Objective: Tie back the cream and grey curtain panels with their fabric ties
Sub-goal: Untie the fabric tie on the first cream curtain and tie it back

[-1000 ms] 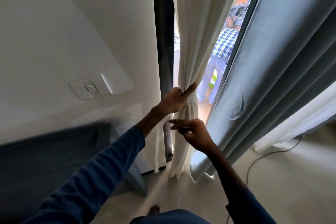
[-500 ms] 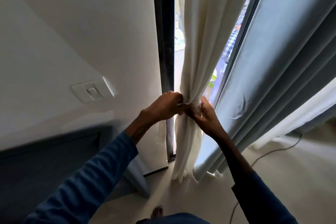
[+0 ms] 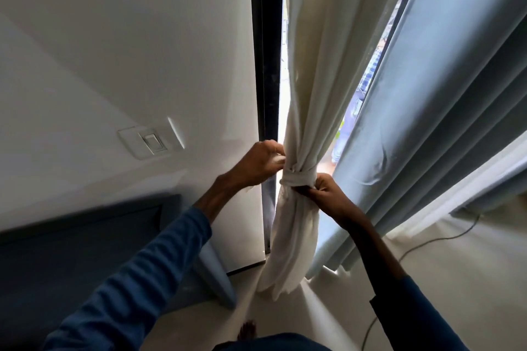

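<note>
The cream curtain panel (image 3: 313, 80) hung just right of centre, gathered into a narrow bunch where the fabric tie (image 3: 299, 177) wrapped round it. Below the tie its loose folds fell to the floor (image 3: 456, 279) at about six o'clock of the wrap. The tie sat as a cream band across the bunch, with a small crossing or knot at its nine o'clock end; I could not tell how firm it was.

The left hand (image 3: 256, 164) was at nine o'clock of the tie and touching it, its fingers curled tight and pinching a short cream end of the tie against the thumb. The right hand (image 3: 328, 194) was at about four o'clock of the tie, fingers curled closed, gripping the band's lower edge and pressed against the gathered cloth. The tie thus lay directly between the two hands, both of them on it.

The grey curtain panel (image 3: 442, 122) hung loose from one to four o'clock, just beside the cream one, with no tie visible on it. A dark door frame (image 3: 266, 65) stood upright at twelve o'clock behind the left hand. A wall switch (image 3: 151, 141) sat at nine o'clock on the white wall (image 3: 128, 37). Blue sleeves (image 3: 148, 273) covered both forearms, and a thin cable (image 3: 427, 242) trailed over the floor at four o'clock.
</note>
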